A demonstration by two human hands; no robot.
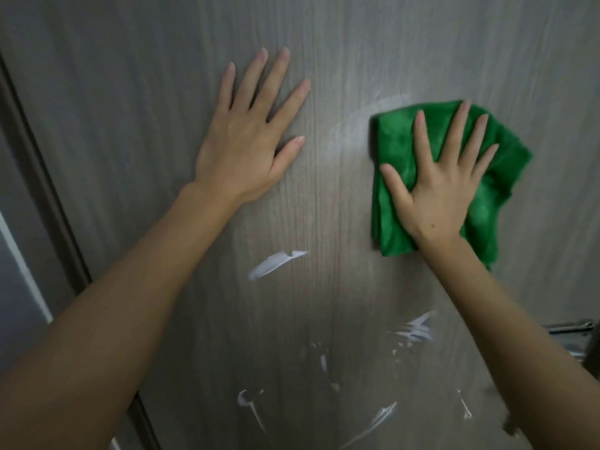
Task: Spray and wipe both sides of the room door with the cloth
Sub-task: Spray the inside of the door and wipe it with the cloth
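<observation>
cloth (402, 147) on door (341, 43), foam streaks (276, 264) below

No text, label, brand, number or sign can be read anywhere in the frame.

Dark brown door frame (42, 177) running diagonally down the left edge, pale grey wall (13, 287) beyond it, thin white vertical strip (24, 267) against that wall, dim indoor light, soft bright patch mid-scene, blurred corners.
</observation>
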